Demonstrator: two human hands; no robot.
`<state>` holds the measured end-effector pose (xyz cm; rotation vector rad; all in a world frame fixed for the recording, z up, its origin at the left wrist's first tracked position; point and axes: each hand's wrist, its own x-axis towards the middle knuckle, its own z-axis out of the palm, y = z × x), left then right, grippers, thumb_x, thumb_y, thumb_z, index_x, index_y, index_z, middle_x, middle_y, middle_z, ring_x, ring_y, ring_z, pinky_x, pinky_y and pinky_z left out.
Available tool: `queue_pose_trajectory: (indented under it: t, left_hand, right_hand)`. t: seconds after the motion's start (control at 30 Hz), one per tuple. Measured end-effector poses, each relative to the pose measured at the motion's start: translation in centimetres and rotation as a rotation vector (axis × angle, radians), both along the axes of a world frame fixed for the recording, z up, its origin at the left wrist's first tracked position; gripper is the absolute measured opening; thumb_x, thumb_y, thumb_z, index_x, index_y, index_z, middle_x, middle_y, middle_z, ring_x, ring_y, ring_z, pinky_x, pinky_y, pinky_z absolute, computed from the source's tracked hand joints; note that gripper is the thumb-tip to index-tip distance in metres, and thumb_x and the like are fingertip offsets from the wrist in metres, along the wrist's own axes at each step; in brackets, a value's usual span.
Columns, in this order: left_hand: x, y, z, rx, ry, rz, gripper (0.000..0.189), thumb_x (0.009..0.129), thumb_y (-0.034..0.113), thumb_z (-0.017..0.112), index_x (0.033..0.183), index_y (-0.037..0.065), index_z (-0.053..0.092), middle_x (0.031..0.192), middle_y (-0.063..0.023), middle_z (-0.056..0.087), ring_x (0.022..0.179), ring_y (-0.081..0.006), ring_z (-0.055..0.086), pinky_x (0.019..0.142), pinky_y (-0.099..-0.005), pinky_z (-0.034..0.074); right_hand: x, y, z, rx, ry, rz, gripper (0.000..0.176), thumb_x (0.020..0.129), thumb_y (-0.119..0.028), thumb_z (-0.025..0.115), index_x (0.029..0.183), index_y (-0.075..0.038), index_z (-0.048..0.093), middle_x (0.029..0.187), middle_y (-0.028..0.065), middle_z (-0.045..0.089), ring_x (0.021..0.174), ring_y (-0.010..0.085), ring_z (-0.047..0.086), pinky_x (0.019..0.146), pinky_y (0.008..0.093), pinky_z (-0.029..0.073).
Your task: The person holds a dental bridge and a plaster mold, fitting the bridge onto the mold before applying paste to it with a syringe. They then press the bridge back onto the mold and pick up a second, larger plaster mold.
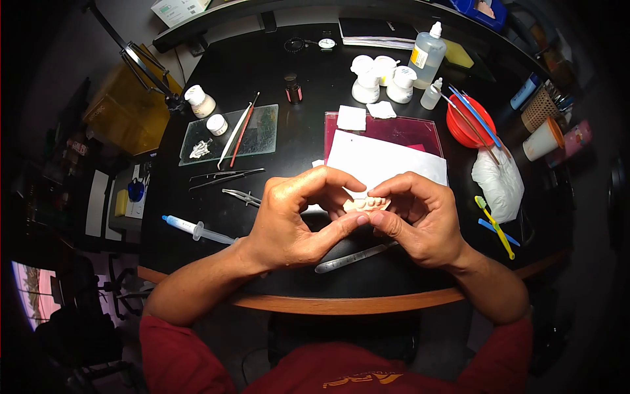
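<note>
Between both hands, above the front part of the black table, is a small beige dental model (366, 204) with a row of tooth shapes on top. My left hand (295, 213) pinches its left end, thumb in front and index finger behind. On the other end, my right hand (423, 220) grips it the same way, and the two thumb tips nearly meet. A metal spatula-like tool (354, 258) lies on the table below the hands. Behind the model, a white paper sheet (387, 159) rests on a dark red plate (420, 129).
Left lie a glass slab (262, 125) with thin brushes, tweezers (226, 176) and a syringe (197, 228). White jars (365, 88) and a clear bottle (427, 52) stand at the back. Right are a red bowl (459, 131), a white cloth-like bundle (497, 187) and a yellow toothbrush (495, 228).
</note>
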<state>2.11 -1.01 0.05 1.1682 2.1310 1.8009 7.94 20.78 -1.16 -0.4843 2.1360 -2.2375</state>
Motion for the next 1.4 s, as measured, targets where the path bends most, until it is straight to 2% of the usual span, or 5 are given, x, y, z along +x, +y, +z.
queue_pose_trajectory:
  t: [0.83, 1.13, 1.23, 1.33, 1.4]
  left_hand:
    - [-0.24, -0.11, 0.01, 0.015, -0.073, -0.071, 0.026, 0.083, 0.000, 0.079, 0.104, -0.007, 0.065, 0.096, -0.0138, 0.072, 0.086, -0.0133, 0.070, 0.078, -0.0268, 0.056]
    - [-0.23, -0.16, -0.19, 0.002, -0.056, -0.075, 0.026, 0.083, -0.001, 0.079, 0.104, -0.007, 0.065, 0.098, -0.0145, 0.071, 0.087, -0.0154, 0.071, 0.079, -0.0277, 0.057]
    - [-0.11, 0.29, -0.39, 0.076, -0.049, -0.024, 0.019, 0.082, 0.001, 0.078, 0.098, -0.005, 0.070, 0.089, -0.0107, 0.073, 0.077, -0.0135, 0.071, 0.070, -0.0253, 0.057]
    - [-0.28, -0.17, -0.22, -0.010, -0.066, -0.076, 0.026, 0.083, -0.001, 0.079, 0.104, -0.007, 0.066, 0.097, -0.0145, 0.072, 0.089, -0.0162, 0.072, 0.080, -0.0284, 0.057]
    - [-0.27, -0.15, -0.24, -0.001, -0.056, -0.077, 0.025, 0.083, -0.001, 0.079, 0.103, -0.007, 0.066, 0.097, -0.0143, 0.072, 0.089, -0.0160, 0.072, 0.080, -0.0283, 0.057]
  right_hand:
    - [0.13, -0.02, 0.01, 0.057, 0.022, -0.052, 0.025, 0.091, -0.013, 0.076, 0.109, 0.002, 0.066, 0.097, 0.0075, 0.070, 0.077, 0.0053, 0.064, 0.065, 0.0191, 0.051]
    - [-0.18, -0.26, 0.10, 0.290, 0.348, -0.153, 0.021, 0.088, -0.009, 0.077, 0.103, 0.002, 0.068, 0.089, 0.0116, 0.072, 0.074, 0.0127, 0.069, 0.063, 0.0241, 0.054]
    - [-0.24, -0.17, 0.09, 0.306, 0.373, -0.148, 0.021, 0.088, -0.009, 0.077, 0.103, 0.002, 0.069, 0.090, 0.0111, 0.072, 0.074, 0.0130, 0.069, 0.063, 0.0244, 0.053]
    - [-0.35, -0.05, 0.18, 0.347, 0.408, -0.151, 0.021, 0.087, -0.009, 0.077, 0.103, 0.002, 0.069, 0.089, 0.0111, 0.072, 0.073, 0.0129, 0.069, 0.062, 0.0244, 0.053]
    - [-0.27, -0.04, 0.06, 0.337, 0.392, -0.147, 0.021, 0.087, -0.009, 0.077, 0.102, 0.002, 0.069, 0.089, 0.0111, 0.072, 0.073, 0.0132, 0.069, 0.062, 0.0244, 0.053]
